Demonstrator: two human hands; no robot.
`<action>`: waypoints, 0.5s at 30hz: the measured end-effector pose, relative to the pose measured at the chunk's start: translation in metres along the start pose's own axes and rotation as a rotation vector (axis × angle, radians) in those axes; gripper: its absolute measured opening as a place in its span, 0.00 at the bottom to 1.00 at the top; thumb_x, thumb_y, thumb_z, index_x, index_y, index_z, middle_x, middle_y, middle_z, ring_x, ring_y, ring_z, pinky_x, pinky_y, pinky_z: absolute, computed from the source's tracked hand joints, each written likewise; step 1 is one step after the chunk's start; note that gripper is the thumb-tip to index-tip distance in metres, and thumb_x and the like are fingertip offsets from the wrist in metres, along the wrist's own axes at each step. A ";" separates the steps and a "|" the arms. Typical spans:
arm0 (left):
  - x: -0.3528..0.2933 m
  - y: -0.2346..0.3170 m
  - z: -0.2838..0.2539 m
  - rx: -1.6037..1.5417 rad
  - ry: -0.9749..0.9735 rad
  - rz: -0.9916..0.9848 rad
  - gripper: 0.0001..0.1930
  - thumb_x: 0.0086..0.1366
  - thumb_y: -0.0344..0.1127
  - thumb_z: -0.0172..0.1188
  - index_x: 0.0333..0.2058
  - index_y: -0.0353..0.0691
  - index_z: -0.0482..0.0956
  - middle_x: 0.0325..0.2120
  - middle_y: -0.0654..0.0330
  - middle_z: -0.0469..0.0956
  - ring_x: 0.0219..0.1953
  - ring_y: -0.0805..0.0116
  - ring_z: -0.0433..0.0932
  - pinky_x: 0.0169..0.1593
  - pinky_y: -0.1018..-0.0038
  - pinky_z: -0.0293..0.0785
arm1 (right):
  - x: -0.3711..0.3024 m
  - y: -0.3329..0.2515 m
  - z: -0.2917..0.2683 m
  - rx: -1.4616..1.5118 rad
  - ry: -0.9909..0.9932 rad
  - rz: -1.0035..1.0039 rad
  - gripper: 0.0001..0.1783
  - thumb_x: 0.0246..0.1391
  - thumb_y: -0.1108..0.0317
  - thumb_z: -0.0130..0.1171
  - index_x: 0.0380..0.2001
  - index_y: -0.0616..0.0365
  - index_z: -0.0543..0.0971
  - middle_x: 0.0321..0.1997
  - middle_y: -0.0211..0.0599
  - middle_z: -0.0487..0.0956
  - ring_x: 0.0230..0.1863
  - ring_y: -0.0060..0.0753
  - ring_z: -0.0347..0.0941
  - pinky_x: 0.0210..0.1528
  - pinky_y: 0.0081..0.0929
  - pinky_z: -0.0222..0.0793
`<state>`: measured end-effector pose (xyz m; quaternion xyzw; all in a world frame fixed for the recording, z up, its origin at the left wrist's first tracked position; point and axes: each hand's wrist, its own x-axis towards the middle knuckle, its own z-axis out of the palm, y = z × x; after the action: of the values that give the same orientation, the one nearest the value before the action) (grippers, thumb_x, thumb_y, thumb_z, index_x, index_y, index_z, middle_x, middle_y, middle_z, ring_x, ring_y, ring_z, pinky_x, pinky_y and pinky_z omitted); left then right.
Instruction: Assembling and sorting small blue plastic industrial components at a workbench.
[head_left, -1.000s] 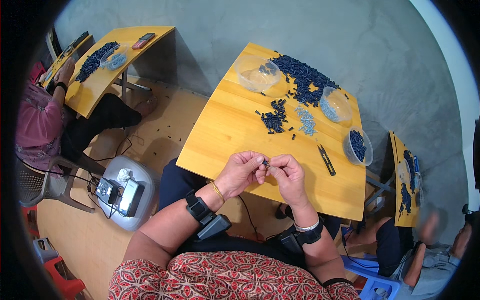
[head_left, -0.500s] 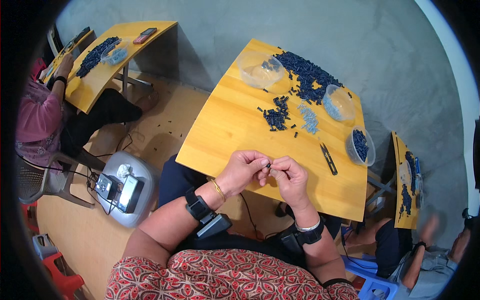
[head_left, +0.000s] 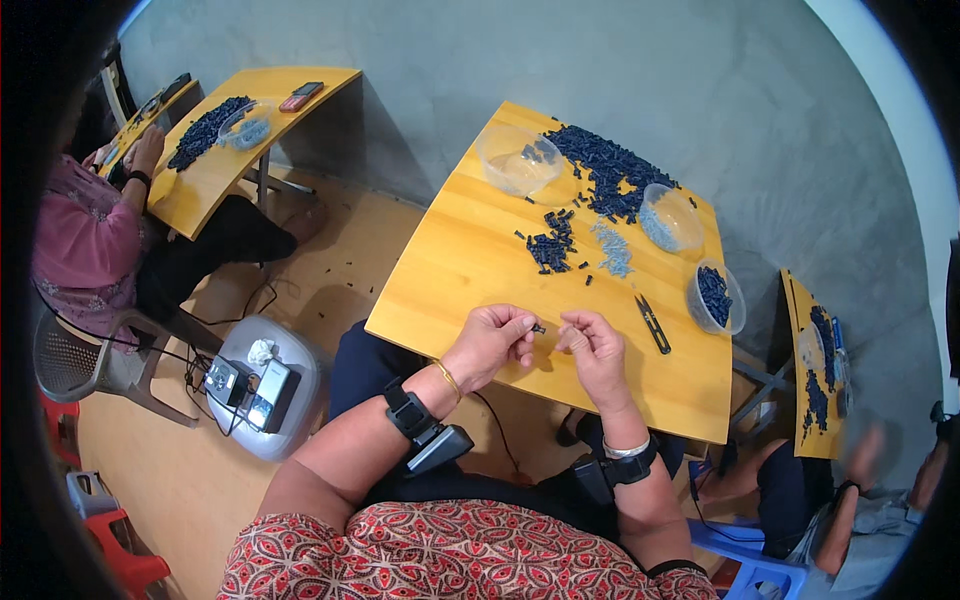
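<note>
Above the near part of the yellow table (head_left: 460, 270), my left hand (head_left: 488, 345) pinches a small black plastic piece (head_left: 539, 328) between thumb and fingertips. My right hand (head_left: 592, 350) is just to its right, apart from the piece. Its thumb and index finger are pressed together; whether something tiny is between them is too small to see. Ahead lie a small group of dark pieces (head_left: 552, 246) and a scatter of little grey-blue parts (head_left: 613, 250). Black thread snips (head_left: 653, 325) rest to the right of my right hand.
A large heap of dark pieces (head_left: 610, 165) covers the table's far side. Around it stand a clear bowl (head_left: 515, 175), a bowl of grey-blue parts (head_left: 660, 232) and a bowl of dark pieces (head_left: 714, 300). Other people sit at tables left and right. A grey stool (head_left: 300, 420) holds devices.
My hands have come apart: the right hand has moved away rightward from the black piece, which stays in my left fingers. The view has shifted slightly.
</note>
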<state>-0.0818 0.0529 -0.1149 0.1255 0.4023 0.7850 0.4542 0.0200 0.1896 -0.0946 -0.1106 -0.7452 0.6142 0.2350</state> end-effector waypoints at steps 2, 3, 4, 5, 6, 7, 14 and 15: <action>0.000 0.002 0.002 -0.008 0.002 0.001 0.07 0.62 0.31 0.51 0.31 0.33 0.74 0.21 0.63 0.72 0.20 0.74 0.70 0.25 0.77 0.72 | -0.002 -0.002 0.003 -0.064 -0.007 -0.007 0.05 0.50 0.76 0.52 0.33 0.63 0.74 0.26 0.30 0.74 0.26 0.18 0.69 0.30 0.16 0.68; 0.000 0.004 0.004 -0.015 0.006 0.002 0.07 0.62 0.30 0.51 0.30 0.33 0.73 0.21 0.63 0.72 0.19 0.75 0.70 0.24 0.79 0.71 | -0.002 -0.004 0.005 -0.127 -0.017 -0.011 0.05 0.50 0.76 0.53 0.32 0.63 0.74 0.25 0.30 0.74 0.25 0.18 0.69 0.29 0.17 0.68; -0.001 0.004 0.005 -0.022 0.013 -0.001 0.06 0.62 0.30 0.51 0.30 0.33 0.73 0.20 0.63 0.71 0.18 0.76 0.70 0.23 0.80 0.71 | -0.003 -0.004 0.007 -0.125 -0.015 -0.008 0.05 0.50 0.76 0.53 0.32 0.63 0.74 0.25 0.30 0.74 0.25 0.18 0.69 0.29 0.17 0.68; -0.002 0.004 0.006 -0.021 0.014 -0.005 0.06 0.62 0.30 0.51 0.30 0.33 0.73 0.20 0.63 0.71 0.18 0.76 0.70 0.23 0.80 0.71 | -0.002 -0.005 0.008 -0.199 -0.018 -0.067 0.04 0.49 0.76 0.54 0.30 0.63 0.74 0.24 0.31 0.74 0.24 0.20 0.69 0.27 0.18 0.67; -0.001 0.003 0.007 0.014 0.009 -0.002 0.06 0.62 0.30 0.51 0.31 0.32 0.73 0.20 0.63 0.71 0.18 0.76 0.69 0.23 0.80 0.71 | -0.003 -0.006 0.009 -0.273 -0.020 -0.125 0.03 0.48 0.76 0.55 0.28 0.63 0.74 0.23 0.33 0.74 0.23 0.21 0.69 0.26 0.19 0.66; -0.001 0.004 0.007 0.051 0.006 0.005 0.06 0.62 0.30 0.51 0.31 0.32 0.73 0.20 0.63 0.71 0.18 0.76 0.69 0.23 0.81 0.71 | -0.003 -0.007 0.011 -0.270 -0.022 -0.126 0.03 0.48 0.76 0.55 0.28 0.63 0.74 0.23 0.33 0.74 0.23 0.21 0.69 0.26 0.19 0.66; -0.003 0.006 0.003 0.028 -0.074 -0.018 0.09 0.64 0.30 0.47 0.38 0.31 0.73 0.22 0.61 0.72 0.22 0.73 0.70 0.29 0.78 0.73 | -0.004 -0.012 0.013 -0.338 -0.025 -0.162 0.02 0.47 0.76 0.55 0.25 0.62 0.72 0.21 0.36 0.74 0.22 0.26 0.71 0.25 0.21 0.66; -0.002 0.007 0.003 -0.005 -0.073 -0.028 0.10 0.64 0.29 0.46 0.39 0.31 0.73 0.23 0.61 0.72 0.22 0.73 0.71 0.30 0.78 0.73 | -0.004 -0.012 0.014 -0.307 -0.025 -0.150 0.03 0.48 0.76 0.55 0.25 0.62 0.72 0.22 0.36 0.75 0.22 0.26 0.71 0.25 0.21 0.66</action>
<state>-0.0830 0.0506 -0.1074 0.1472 0.3850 0.7744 0.4800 0.0179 0.1733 -0.0854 -0.0815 -0.8393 0.4751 0.2513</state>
